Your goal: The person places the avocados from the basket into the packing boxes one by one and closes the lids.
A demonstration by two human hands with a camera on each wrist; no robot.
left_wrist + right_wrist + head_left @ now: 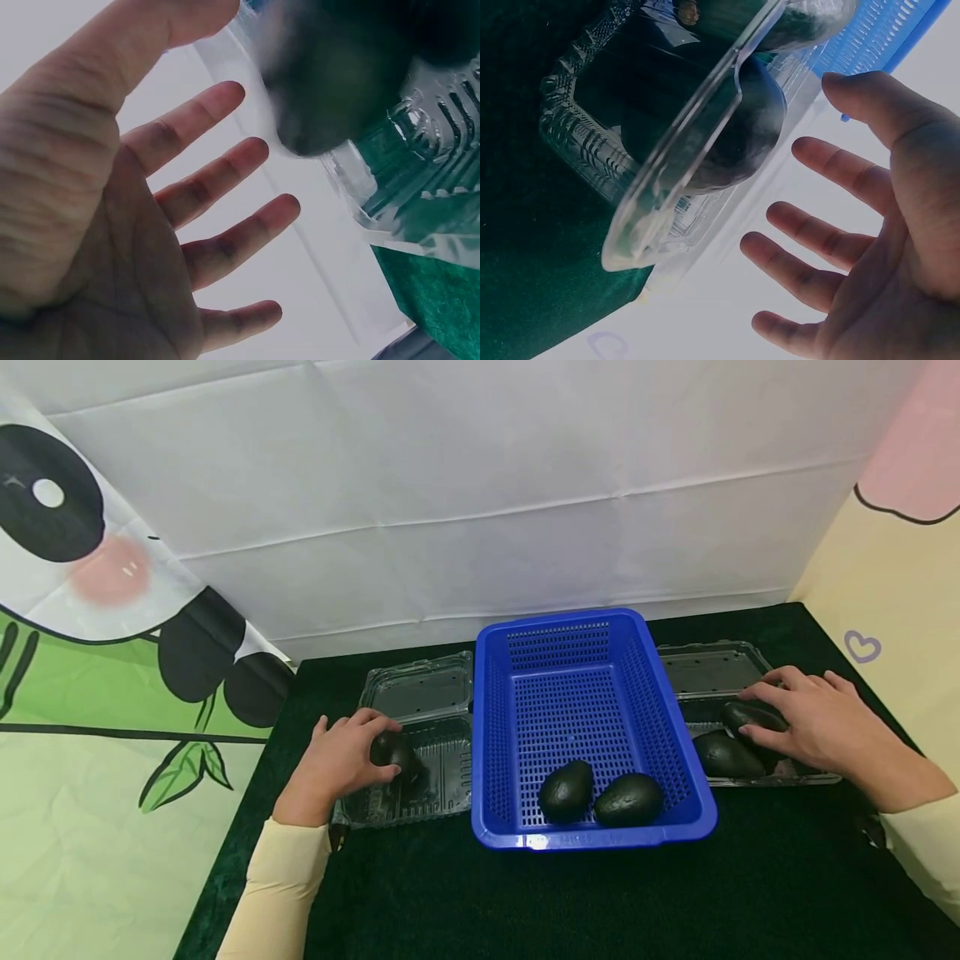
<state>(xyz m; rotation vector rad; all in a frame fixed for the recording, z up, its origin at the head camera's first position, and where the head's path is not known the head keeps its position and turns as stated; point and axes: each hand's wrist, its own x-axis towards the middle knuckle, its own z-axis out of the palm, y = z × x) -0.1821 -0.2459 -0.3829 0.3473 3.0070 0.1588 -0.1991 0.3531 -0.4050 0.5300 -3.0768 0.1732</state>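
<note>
My left hand (341, 756) is spread around a dark avocado (395, 755) in the clear plastic clamshell on the left (450, 777). In the left wrist view its fingers (225, 251) reach out loosely, with the blurred avocado (330, 82) just past them. On the other side, my right hand (817, 718) hovers at an avocado (752, 717) in the right clamshell (712, 672); another avocado (727, 754) lies beside it. The right wrist view has the fingers (802, 232) extended, apart from the avocado (754, 139) behind the clear wall.
Between the clamshells stands a blue perforated basket (491, 735) with two avocados (566, 791) at its near end. Both clamshell lids lie folded back. Dark green cloth (525, 902) covers the table, and a white sheet (450, 485) hangs behind.
</note>
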